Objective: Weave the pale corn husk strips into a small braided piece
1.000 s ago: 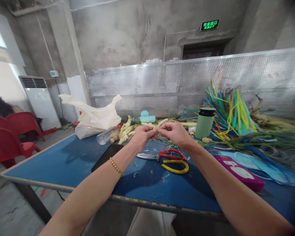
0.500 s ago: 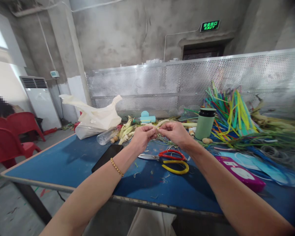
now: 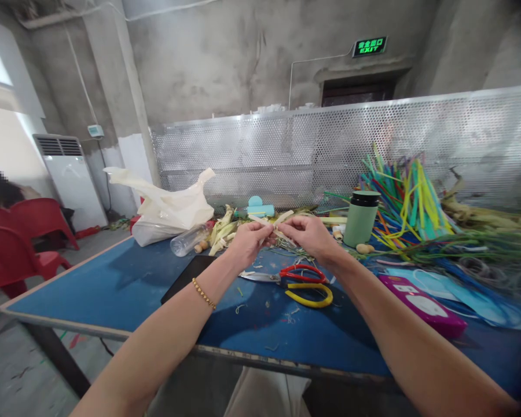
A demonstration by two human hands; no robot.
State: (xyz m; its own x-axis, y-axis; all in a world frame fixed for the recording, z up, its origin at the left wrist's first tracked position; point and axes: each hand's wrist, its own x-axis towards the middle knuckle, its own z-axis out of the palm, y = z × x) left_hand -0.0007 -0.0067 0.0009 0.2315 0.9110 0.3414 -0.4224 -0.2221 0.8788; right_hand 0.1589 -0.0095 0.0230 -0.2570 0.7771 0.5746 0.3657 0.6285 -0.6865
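Both my hands are raised above the blue table [image 3: 113, 289], close together. My left hand [image 3: 249, 242], with a gold bracelet on the wrist, pinches one end of a pale straw strip [image 3: 274, 225]. My right hand [image 3: 309, 234] pinches the same strip from the other side, fingers closed. Below the hands lie scissors with red and yellow handles [image 3: 301, 281] and small straw scraps. A black phone [image 3: 186, 277] lies just left of my left forearm.
A pale plastic bag [image 3: 169, 208], a clear bottle [image 3: 186, 239] and corn husks [image 3: 221, 229] sit at the back. A green flask [image 3: 361, 219], coloured strips [image 3: 399, 197], a magenta device [image 3: 421, 304] lie right. Perforated metal screen behind; red chairs [image 3: 21, 237] left.
The hands have turned the strip a little, so its pale ends now stick up between the fingers. The arms stay where they were.
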